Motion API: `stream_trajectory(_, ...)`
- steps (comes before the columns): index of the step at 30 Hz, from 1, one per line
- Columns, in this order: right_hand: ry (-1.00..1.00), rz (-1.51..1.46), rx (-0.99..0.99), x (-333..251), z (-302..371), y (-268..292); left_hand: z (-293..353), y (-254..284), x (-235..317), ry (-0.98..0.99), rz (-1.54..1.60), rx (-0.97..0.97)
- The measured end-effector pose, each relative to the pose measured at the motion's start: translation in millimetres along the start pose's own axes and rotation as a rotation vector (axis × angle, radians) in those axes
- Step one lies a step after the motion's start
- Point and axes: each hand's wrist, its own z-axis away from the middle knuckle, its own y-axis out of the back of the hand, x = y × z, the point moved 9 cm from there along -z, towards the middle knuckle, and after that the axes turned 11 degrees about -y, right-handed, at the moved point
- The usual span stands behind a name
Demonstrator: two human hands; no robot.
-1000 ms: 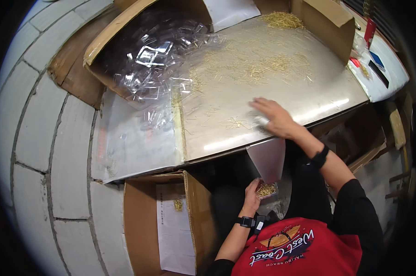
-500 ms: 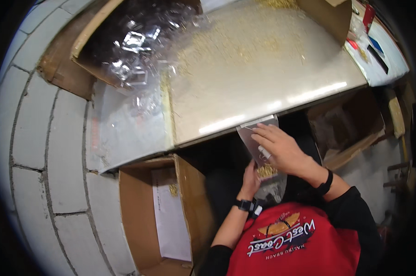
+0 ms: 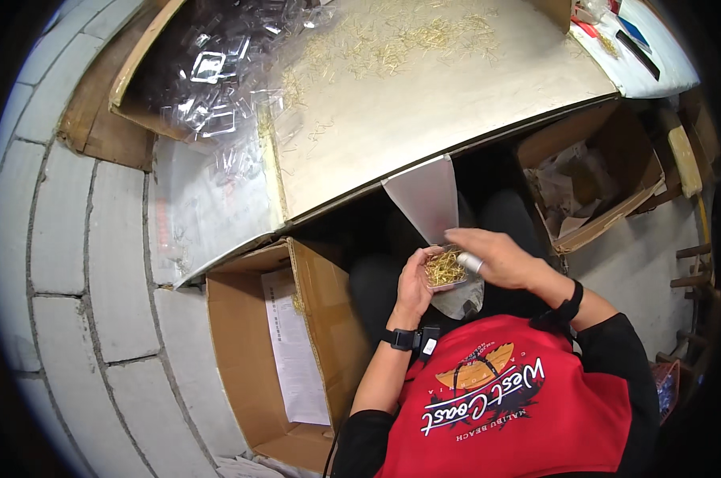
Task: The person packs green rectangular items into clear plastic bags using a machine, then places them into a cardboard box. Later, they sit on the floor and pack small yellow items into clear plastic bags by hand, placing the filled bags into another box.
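My left hand (image 3: 413,285) is wrapped round a small clear plastic box (image 3: 450,286) at the table's front edge. Thin gold-coloured metal pieces (image 3: 442,268), like pins or clips, fill it; their exact kind is too small to tell. Over the box's right side is my right hand (image 3: 500,259), fingers stretched out and slightly blurred, with a white wrap round one digit. I see nothing held in it. A translucent, tapering chute (image 3: 426,195) hangs from the table edge, its narrow end just above the box. Clear plastic film (image 3: 462,301) shows beneath the box.
Gold pieces (image 3: 408,36) lie scattered across the table (image 3: 376,131). A tipped carton at the far left spills clear plastic boxes (image 3: 217,88). Below the table stand an open carton (image 3: 249,382) with papers at left and another carton (image 3: 607,171) at right.
My right hand has come off the chute and down beside the box. The gold pieces in the box show more fully. The whole view has shifted somewhat.
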Motion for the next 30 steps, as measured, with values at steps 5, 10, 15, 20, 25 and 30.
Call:
stream_trajectory(5, 0.230, 0.318, -0.036, -39, -4, -22, 6, -18, 36, -0.159, -0.124, 0.175)
stream_trajectory(10, 0.277, 0.408, -0.011, -46, -1, -22, 3, -11, 43, -0.199, -0.168, 0.238)
stream_trajectory(15, 0.266, 0.196, 0.093, -38, 3, -2, 6, -21, 51, -0.207, -0.207, 0.226)
stream_trajectory(20, 0.160, 0.186, 0.245, -41, -20, 12, 8, -34, 50, -0.198, -0.186, 0.153)
stream_trajectory(25, -0.220, -0.181, 0.066, 8, -41, -10, 11, -42, 50, -0.194, -0.192, 0.124)
stream_trajectory(30, -0.106, -0.232, 0.183, 0, -38, -6, 9, -37, 51, -0.203, -0.259, 0.120)
